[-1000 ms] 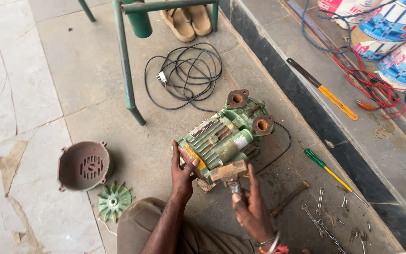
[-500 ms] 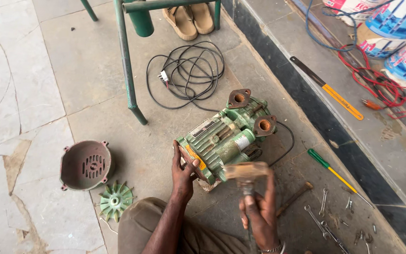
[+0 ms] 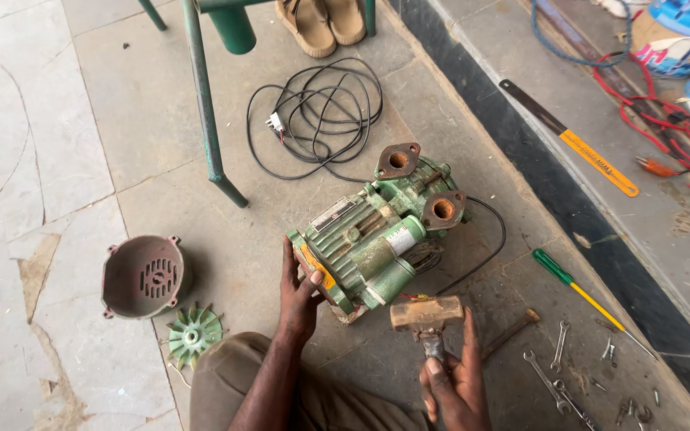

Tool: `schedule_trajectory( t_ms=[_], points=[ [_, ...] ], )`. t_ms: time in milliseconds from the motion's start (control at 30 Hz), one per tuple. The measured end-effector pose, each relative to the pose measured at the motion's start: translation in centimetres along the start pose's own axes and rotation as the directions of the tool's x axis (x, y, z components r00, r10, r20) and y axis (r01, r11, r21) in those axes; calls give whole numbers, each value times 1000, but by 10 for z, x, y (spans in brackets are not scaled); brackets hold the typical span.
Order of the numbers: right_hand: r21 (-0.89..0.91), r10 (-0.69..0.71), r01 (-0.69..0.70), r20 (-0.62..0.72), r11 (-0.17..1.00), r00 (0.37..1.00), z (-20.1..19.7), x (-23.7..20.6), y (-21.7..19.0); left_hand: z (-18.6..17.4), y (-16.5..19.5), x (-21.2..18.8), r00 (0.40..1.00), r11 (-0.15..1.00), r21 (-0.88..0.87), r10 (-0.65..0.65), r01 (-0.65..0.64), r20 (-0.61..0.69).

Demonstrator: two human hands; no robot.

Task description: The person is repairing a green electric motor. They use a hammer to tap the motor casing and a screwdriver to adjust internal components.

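The pump [image 3: 373, 243] is steadied at its near end by the left hand [image 3: 297, 299], fingers flat; a hammer [image 3: 427, 317] is gripped by the right hand [image 3: 450, 387].

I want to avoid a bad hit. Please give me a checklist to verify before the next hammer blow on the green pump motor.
1. Right hand grips the hammer near its head: ok.
2. Left hand steadies the green pump motor: ok.
3. Left thumb sits on the end rim, close to the hammer head: not ok.
4. Black cable lies away from the strike zone: ok.
5. Wrenches lie clear, beside the right hand: ok.
6. Hammer head tight on its handle: cannot tell.
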State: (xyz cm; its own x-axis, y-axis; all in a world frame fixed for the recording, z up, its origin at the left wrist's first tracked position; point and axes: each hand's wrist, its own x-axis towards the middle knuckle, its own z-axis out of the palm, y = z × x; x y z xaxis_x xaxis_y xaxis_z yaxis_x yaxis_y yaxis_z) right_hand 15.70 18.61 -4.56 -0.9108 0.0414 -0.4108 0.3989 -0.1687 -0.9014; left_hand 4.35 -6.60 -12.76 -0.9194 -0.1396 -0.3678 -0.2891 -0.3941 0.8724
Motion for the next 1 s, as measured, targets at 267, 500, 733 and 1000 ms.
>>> schedule_trajectory(
  t_ms=[267,500,733,1000],
  points=[
    [76,141,-139,-25,987,990,12,7,12,-7,-1,2,992,994,50,96,-100,77],
    [108,10,-13,28,994,1000,14,4,17,-8,-3,3,980,965,176,179,-192,84],
    [207,39,-38,0,978,999,32,-11,44,-15,-18,10,983,936,304,184,-176,3],
    [290,341,-300,-104,909,934,48,-14,84,-14,-22,16,835,712,533,550,-457,-19]
  ],
)
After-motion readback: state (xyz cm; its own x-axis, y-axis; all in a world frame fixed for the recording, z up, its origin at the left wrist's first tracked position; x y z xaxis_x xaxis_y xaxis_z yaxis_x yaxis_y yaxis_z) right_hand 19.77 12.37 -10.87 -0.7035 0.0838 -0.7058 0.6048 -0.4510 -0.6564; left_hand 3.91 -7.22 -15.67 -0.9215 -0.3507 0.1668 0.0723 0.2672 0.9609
